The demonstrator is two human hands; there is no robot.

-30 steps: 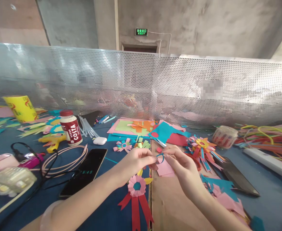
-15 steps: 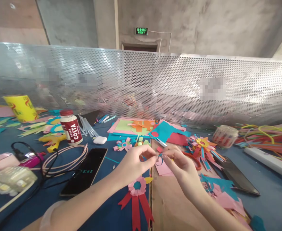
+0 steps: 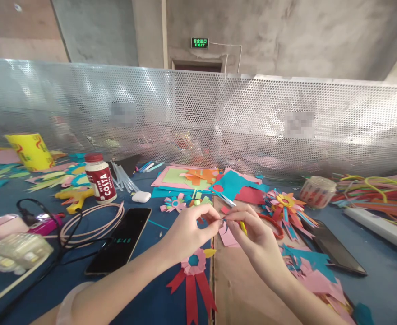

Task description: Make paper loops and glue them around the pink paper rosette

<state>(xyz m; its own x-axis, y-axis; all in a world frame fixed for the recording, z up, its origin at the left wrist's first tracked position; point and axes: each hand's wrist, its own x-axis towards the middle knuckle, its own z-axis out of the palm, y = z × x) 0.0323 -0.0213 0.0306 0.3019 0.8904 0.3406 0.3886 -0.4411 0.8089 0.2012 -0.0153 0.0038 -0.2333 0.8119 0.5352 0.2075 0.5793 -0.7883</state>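
Above the cluttered counter (image 3: 144, 293), your left hand (image 3: 186, 231) and right hand (image 3: 257, 237) meet fingertip to fingertip. Each is pressed shut, pinching the tiny teal paper strip (image 3: 224, 221), which is held in the air just beyond the pink rosette (image 3: 193, 262). Grip close to the curl and work gently, lest it spring loose.

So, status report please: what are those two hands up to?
Left hand and right hand both pinching small blue paper strip. Pink paper rosette with red tails lies close by. Nothing in the way.
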